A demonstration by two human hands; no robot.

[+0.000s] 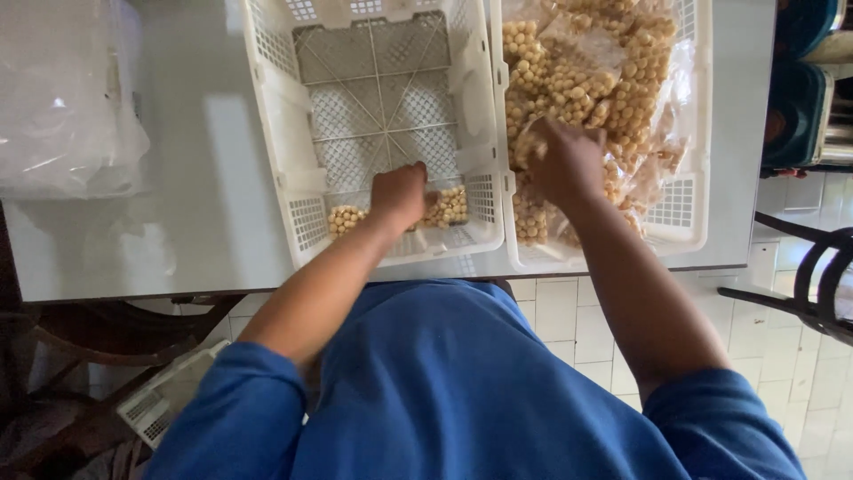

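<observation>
Left hand point(397, 196): fingers curled down onto a clear bag of small round tan snack balls point(440, 211), apparently clamped on it, at the near wall of the left white plastic crate point(280, 133). Right hand point(565, 163): fingers hidden, state unclear, among heaped snack bags point(613, 80) in the right white crate point(697, 213). Both crates on a pale surface point(195, 178).

Table point(204, 204): fills the upper view, near edge toward the person.
Left crate point(267, 107): on the table, at 12 o'clock.
Right crate point(697, 133): touching the left crate's side, at 1 o'clock.
Packs point(444, 209): in the left crate, against its near wall.
Left hand point(398, 196): in the left crate, on those packs.
Bags point(577, 80): piled in the right crate.
Right hand point(562, 160): on the pile, near-left part.
Plastic sheets point(62, 98): on the table at 10 o'clock, well apart from the crates.
Chair point(813, 284): on the floor at 3 o'clock, beside the table.
</observation>
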